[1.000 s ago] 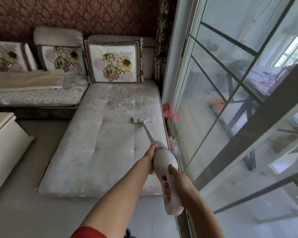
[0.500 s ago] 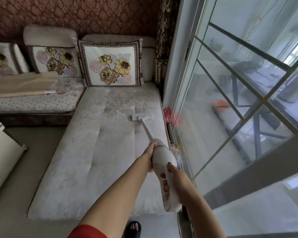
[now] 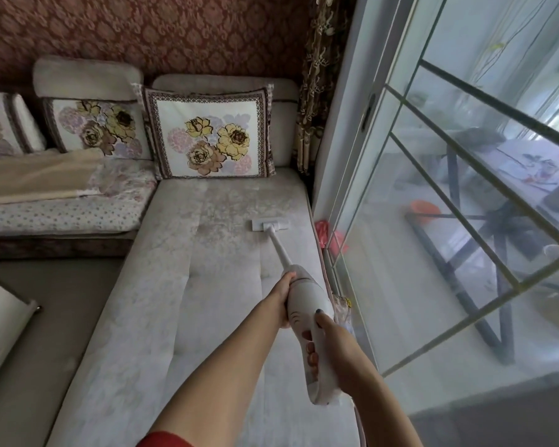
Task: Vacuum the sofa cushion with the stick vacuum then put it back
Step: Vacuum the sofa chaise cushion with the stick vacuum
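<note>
The sofa cushion (image 3: 207,317) runs toward twelve o'clock. The stick vacuum (image 3: 304,303) lies along its three o'clock edge. The right hand (image 3: 333,333) grasps the handle (image 3: 321,387); the left hand (image 3: 283,296) clasps the vacuum ahead of it. The nozzle (image 3: 270,225) sits flat on the fabric. Likely best: keep it flat, working overlapping strokes toward nine o'clock.

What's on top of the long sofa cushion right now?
The vacuum head rests flat on the sofa cushion near its right edge, and a floral pillow stands at the far end. The fabric beneath both is covered.
</note>
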Demonstrator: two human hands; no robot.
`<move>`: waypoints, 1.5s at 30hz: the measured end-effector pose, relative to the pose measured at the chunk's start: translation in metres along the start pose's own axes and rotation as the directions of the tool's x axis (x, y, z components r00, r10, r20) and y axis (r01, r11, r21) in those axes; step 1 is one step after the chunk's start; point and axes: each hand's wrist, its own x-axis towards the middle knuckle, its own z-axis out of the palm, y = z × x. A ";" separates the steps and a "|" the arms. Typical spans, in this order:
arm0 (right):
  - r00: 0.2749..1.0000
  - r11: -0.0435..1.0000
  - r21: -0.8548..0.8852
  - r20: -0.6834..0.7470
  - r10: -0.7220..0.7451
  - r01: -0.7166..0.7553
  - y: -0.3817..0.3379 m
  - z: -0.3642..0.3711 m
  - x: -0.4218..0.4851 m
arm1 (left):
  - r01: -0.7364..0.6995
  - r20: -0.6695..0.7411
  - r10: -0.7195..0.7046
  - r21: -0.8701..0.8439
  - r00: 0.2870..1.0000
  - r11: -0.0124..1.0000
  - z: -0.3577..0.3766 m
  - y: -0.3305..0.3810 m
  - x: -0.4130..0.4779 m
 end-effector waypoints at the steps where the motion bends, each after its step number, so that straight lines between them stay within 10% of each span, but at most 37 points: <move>1: 1.000 1.000 -0.003 -0.004 0.001 -0.001 -0.007 0.005 0.007 | 0.000 -0.012 0.001 0.008 1.000 1.000 -0.002 0.010 0.005; 23: 0.995 0.999 -0.026 -0.087 -0.044 0.042 -0.096 0.057 0.120 | 0.036 0.075 -0.034 -0.026 0.997 0.999 -0.021 0.140 0.097; 45: 0.990 0.997 -0.062 -0.138 0.038 -0.047 -0.017 -0.001 0.059 | 0.031 0.117 -0.028 -0.020 0.993 0.999 0.007 0.037 0.021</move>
